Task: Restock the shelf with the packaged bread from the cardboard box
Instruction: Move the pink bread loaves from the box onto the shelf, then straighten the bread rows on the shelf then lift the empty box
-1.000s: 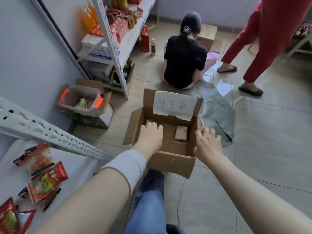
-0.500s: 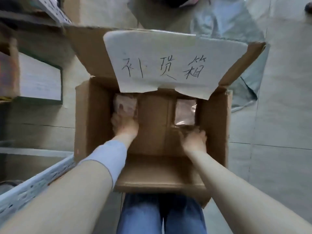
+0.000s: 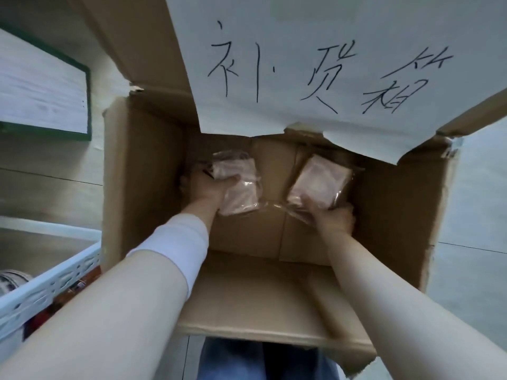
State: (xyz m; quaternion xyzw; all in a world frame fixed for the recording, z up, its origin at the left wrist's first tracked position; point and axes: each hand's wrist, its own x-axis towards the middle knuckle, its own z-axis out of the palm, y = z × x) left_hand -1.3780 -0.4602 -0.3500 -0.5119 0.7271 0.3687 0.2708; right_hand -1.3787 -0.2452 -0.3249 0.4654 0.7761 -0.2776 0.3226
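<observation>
- Big open cardboard box [image 3: 137, 187] fills the view, its far flap up with a handwritten paper label [image 3: 301, 78] hanging over the opening. Mind that overhang on the way out.
- The shelf [image 3: 49, 292] shows its white perforated rail low on the left, just beside the box, so I judge it a short carry.
- Two clear-wrapped packets sit deep on the box floor: the left packet of bread [image 3: 241, 193] towards the left wall, the right packet of bread [image 3: 321, 182] lying at an angle near the right wall.
- The left hand [image 3: 208, 187] has its grip wrapped round the left packet, thumb laid across the top. That looks a secure hold.
- The right hand [image 3: 333, 218] has its grip clamped on the near end of the right packet, partly on loose film (slippery stuff, that wrapper).
- To do this well: get the right fingers further under the loaf, squeeze lightly so the bread isn't crushed, then lift both straight up, clear of the flap.
</observation>
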